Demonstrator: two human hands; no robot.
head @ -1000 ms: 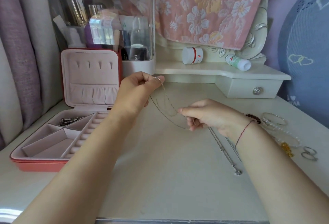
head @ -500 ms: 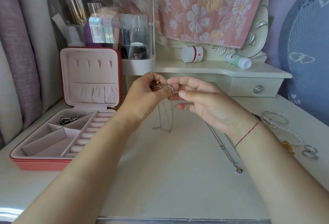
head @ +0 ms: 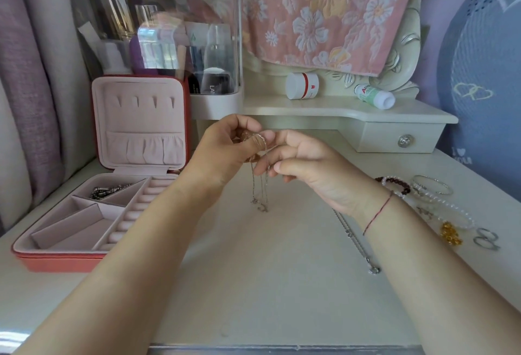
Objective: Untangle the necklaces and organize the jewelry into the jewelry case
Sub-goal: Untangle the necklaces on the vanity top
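My left hand (head: 225, 154) and my right hand (head: 307, 168) meet above the middle of the dresser top. Both pinch the top of a thin silver necklace (head: 260, 194), which hangs doubled below them, its pendant touching the surface. The red jewelry case (head: 56, 263) stands open at the left, with a pink lining and a dark metal piece (head: 108, 190) in its back compartment. A second silver chain (head: 356, 244) lies on the surface under my right wrist.
Bead bracelets (head: 394, 185), a silver bangle (head: 434, 185), a pearl strand (head: 456, 211), a gold piece (head: 451, 234) and silver rings (head: 486, 239) lie at the right. A clear cosmetics box (head: 169, 44) stands behind the case. A white jar (head: 301, 85) and a small bottle (head: 375, 96) rest on the raised shelf.
My right hand rose from the surface and came up to my left hand. The necklace, earlier stretched between the hands, now hangs doubled beneath them.
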